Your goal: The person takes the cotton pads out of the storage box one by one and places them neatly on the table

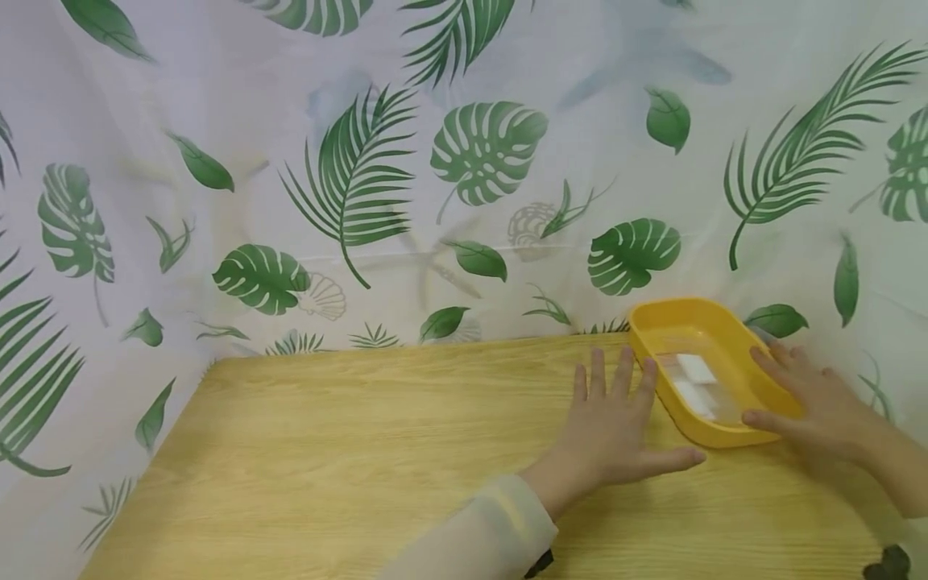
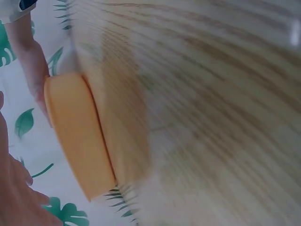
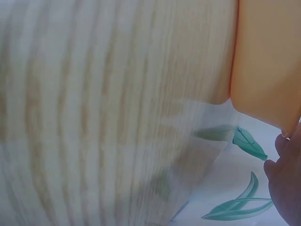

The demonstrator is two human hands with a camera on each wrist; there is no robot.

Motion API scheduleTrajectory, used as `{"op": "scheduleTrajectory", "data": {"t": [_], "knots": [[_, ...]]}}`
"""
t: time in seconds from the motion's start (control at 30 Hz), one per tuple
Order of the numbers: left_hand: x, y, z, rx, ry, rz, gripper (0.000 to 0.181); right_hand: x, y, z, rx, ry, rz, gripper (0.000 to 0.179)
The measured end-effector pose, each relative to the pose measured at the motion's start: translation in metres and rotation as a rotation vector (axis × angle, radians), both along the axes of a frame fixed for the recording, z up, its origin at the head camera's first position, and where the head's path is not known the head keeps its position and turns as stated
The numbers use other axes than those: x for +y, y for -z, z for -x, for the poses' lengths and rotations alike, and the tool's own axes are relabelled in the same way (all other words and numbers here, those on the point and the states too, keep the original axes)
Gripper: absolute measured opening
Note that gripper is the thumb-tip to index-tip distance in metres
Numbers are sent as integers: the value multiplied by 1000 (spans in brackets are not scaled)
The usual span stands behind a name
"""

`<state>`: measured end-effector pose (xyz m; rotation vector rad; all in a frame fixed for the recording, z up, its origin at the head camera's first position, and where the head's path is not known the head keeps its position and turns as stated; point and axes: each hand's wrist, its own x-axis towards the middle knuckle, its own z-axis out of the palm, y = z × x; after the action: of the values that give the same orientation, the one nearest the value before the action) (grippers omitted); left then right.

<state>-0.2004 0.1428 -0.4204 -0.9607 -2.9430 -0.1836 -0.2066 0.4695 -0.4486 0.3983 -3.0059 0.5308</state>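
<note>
A yellow rectangular tray (image 1: 714,435) with raised walls rests at the back right of the wooden table. Inside it lie small white pieces (image 1: 696,368), too blurred to name. My left hand (image 1: 605,439) is just left of the tray, fingers spread and thumb pointing right, holding nothing; whether its fingertips touch the wall cannot be told. My right hand (image 1: 822,403) is at the tray's right rim, with fingers extended and thumb near the front corner. In the right wrist view its fingers (image 3: 287,165) show beside the orange-looking tray wall (image 3: 265,66).
The wood-grain table (image 1: 326,451) stretches left and forward of the tray. A white curtain (image 1: 406,177) printed with green leaves hangs right behind the table's back edge, close to the tray's far end.
</note>
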Motion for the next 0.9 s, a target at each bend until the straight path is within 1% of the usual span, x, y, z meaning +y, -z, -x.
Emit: {"op": "scheduleTrajectory", "data": {"t": [0.07,0.2,0.3,0.4,0.47,0.63,0.77,0.9], "knots": [[8,4,2,-4,-9,15,113,2,2,0,5,-10,-3,92],[22,12,8,-15,-24,36,112,4,2,5,42,-33,-16,91],[32,13,12,-16,-35,38,112,5,-1,10,66,-55,-36,91],[41,13,15,-19,-58,39,114,5,-5,15,48,-63,-50,93],[46,12,17,-29,-75,42,114,6,-8,16,19,-69,-45,96],[53,14,19,-45,-108,70,114,7,-13,21,-38,-89,5,97],[58,17,20,-36,-116,105,112,8,-9,23,-57,-94,14,97],[61,18,19,-29,-110,139,110,6,-3,24,-32,-91,-31,93]]}}
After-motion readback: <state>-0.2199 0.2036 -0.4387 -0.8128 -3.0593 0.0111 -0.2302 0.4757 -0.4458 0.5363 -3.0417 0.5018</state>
